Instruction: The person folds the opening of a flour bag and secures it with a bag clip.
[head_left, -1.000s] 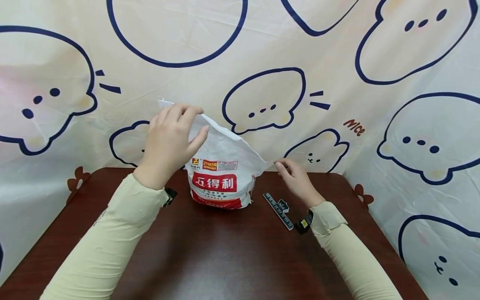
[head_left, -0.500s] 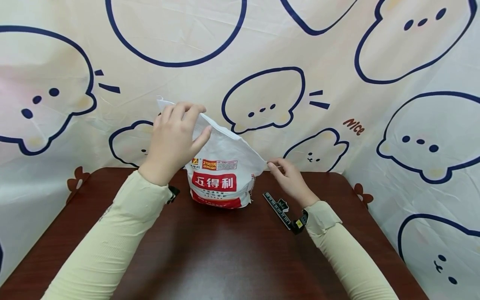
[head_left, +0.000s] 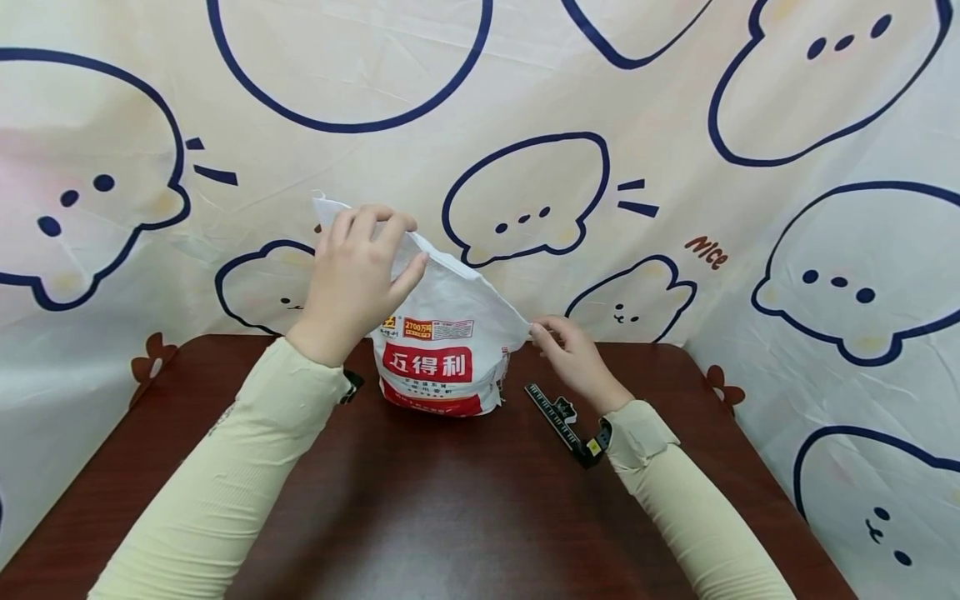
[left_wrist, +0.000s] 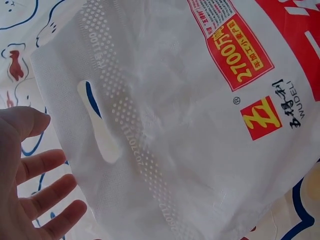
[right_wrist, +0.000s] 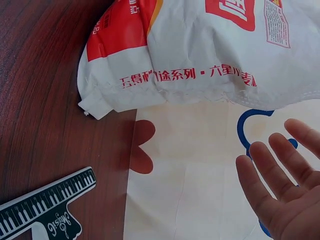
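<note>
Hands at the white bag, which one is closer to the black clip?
The right hand: the clip lies near its wrist. The left hand is at the higher end of the bag.

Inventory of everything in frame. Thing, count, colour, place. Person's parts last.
bag: one, white with red printing, standing on the table
music clip: one, black and white, lying on the table right of the bag
table: one, dark reddish brown, under both
backdrop: panel count unclear, pale with dark blue cartoon outlines, behind and beside the table
wrist devices: two, black, at the cuffs
sleeves: two, pale yellow-green, on the arms
left hand: one, bare, at the bag's top edge
right hand: one, bare, at the bag's right corner
</note>
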